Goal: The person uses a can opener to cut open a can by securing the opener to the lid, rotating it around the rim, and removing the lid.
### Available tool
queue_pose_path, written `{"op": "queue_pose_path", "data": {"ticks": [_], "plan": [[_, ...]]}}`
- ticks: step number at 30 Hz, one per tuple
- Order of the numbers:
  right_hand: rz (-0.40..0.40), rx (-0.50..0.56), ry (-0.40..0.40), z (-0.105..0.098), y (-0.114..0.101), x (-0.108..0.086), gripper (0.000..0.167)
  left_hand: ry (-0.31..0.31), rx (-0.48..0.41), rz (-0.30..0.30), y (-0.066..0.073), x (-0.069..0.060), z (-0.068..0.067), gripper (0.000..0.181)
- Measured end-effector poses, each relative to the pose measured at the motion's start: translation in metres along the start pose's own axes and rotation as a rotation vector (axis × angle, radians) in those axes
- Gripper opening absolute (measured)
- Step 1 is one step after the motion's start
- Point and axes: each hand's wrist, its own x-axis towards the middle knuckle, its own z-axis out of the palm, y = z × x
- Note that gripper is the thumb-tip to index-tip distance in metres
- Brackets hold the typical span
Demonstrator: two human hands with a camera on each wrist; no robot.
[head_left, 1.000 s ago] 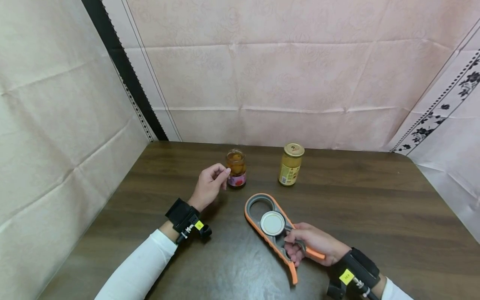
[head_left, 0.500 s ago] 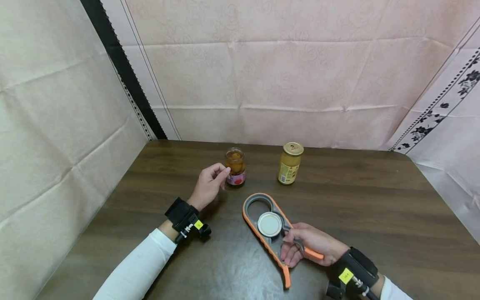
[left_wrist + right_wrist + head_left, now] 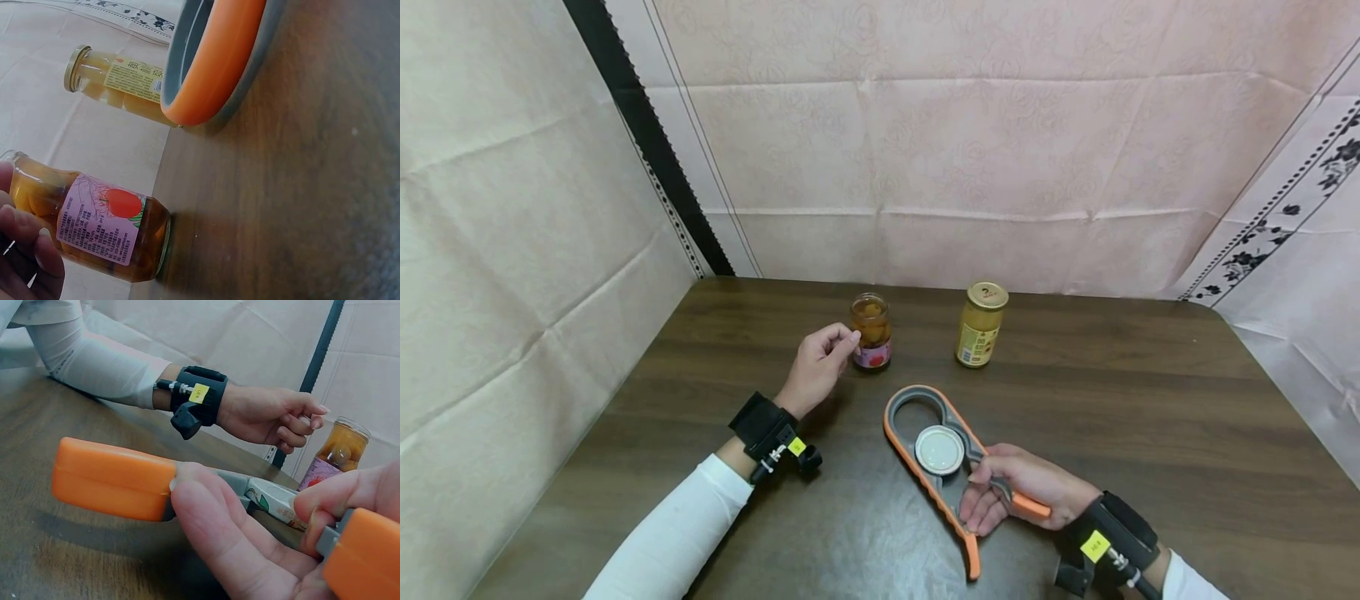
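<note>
Near the back of the table stands a lidless glass jar (image 3: 871, 327) of amber fruit with a pink label. My left hand (image 3: 820, 362) hovers beside it, fingers loosely curled and thumb near the index finger, with nothing seen between them; the right wrist view shows a gap to the jar. Low over the table, my right hand (image 3: 1033, 487) grips an orange and grey jar opener (image 3: 926, 482) by its handles. A round pale lid (image 3: 940, 450) sits in the opener's smaller opening; its printed side (image 3: 278, 501) shows in the right wrist view.
A capped jar (image 3: 981, 327) with yellow contents and a yellow label stands right of the lidless one. Both are on a brown wooden table (image 3: 1165, 417). Pale cloth hangs behind the table and at both sides.
The right hand has shifted the jar opener and lid slightly left, and the opener's handles have spread a little wider. The left hand and both jars have stayed put.
</note>
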Motion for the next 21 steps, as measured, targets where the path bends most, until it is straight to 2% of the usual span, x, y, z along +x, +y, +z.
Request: {"op": "queue_pose_path", "data": {"ticks": [7,15,21], "plan": [[0.020,0.012,0.006,-0.0007,-0.0017,-0.0006,0.007,0.002,-0.004,0.004,0.0005,0.0004,-0.0009,0.035],[0.004,-0.014,0.020,-0.0002,0.0009,-0.0001,0.006,-0.005,-0.003,-0.012,0.0015,-0.0001,-0.0001,0.035],[-0.045,-0.097,0.043,0.0010,-0.0029,-0.0027,0.006,-0.013,-0.012,0.012,0.0008,0.0003,-0.0012,0.033]]}}
